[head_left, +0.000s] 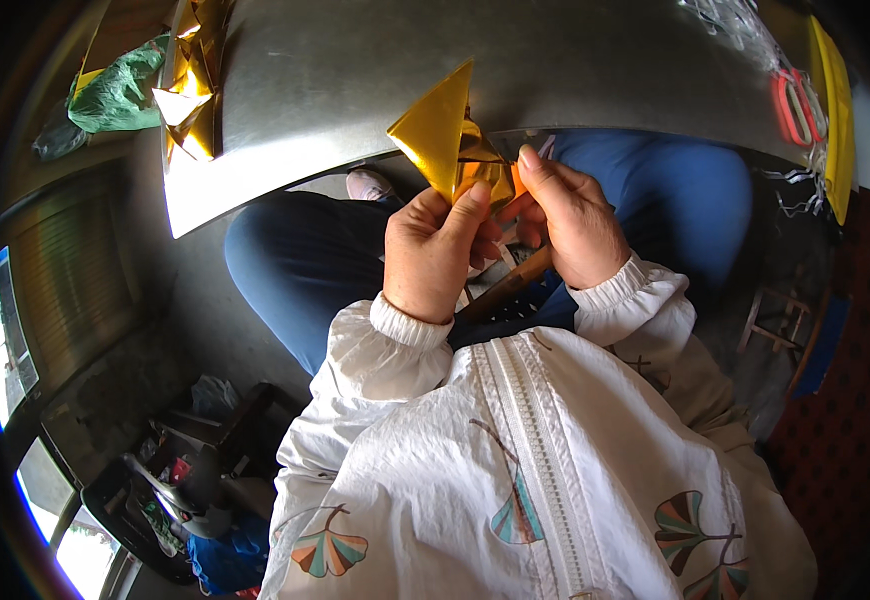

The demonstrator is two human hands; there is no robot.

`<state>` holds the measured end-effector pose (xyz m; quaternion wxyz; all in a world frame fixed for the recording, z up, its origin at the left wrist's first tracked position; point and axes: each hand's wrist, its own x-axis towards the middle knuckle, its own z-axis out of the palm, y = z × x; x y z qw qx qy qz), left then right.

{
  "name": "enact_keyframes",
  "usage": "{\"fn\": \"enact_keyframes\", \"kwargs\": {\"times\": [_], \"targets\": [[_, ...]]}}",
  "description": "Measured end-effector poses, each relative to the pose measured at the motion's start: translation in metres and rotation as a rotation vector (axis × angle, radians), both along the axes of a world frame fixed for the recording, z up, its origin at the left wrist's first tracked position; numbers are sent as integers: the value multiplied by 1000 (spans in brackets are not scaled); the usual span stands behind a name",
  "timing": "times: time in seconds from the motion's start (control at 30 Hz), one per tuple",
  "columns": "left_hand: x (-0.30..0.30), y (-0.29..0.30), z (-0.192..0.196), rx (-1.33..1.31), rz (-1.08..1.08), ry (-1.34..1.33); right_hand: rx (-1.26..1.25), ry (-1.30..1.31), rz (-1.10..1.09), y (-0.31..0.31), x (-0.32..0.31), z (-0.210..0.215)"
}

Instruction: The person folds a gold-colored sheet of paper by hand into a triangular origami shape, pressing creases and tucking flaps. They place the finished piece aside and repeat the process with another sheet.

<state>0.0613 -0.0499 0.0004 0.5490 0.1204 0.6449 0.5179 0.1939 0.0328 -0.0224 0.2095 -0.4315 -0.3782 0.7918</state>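
Between my two hands is a piece of shiny gold foil paper (pixel 433 125), folded, with a pointed triangular flap standing up on its left. My left hand (pixel 433 245) pinches its lower edge, the thumb pressed on the front. My right hand (pixel 577 222) grips the right end, where an orange-looking part shows by the thumb. Fingers cover much of the lower folds. The paper is held above my lap, just off the table's near edge.
A grey metal-topped table (pixel 355 80) curves ahead. Folded gold foil pieces (pixel 193 90) lie at its left, beside a green plastic bag (pixel 123 92). At the right are red-handled scissors (pixel 797 105) and a yellow strip (pixel 835 130). A small wooden stool (pixel 777 322) stands lower right.
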Motion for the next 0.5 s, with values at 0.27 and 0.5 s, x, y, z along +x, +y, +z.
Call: {"fn": "enact_keyframes", "kwargs": {"times": [0.27, 0.5], "targets": [[1, 0, 5, 14, -28, 17, 136, 82, 108, -10, -2, 1], [-13, 1, 8, 84, -86, 33, 97, 78, -68, -8, -1, -2]]}}
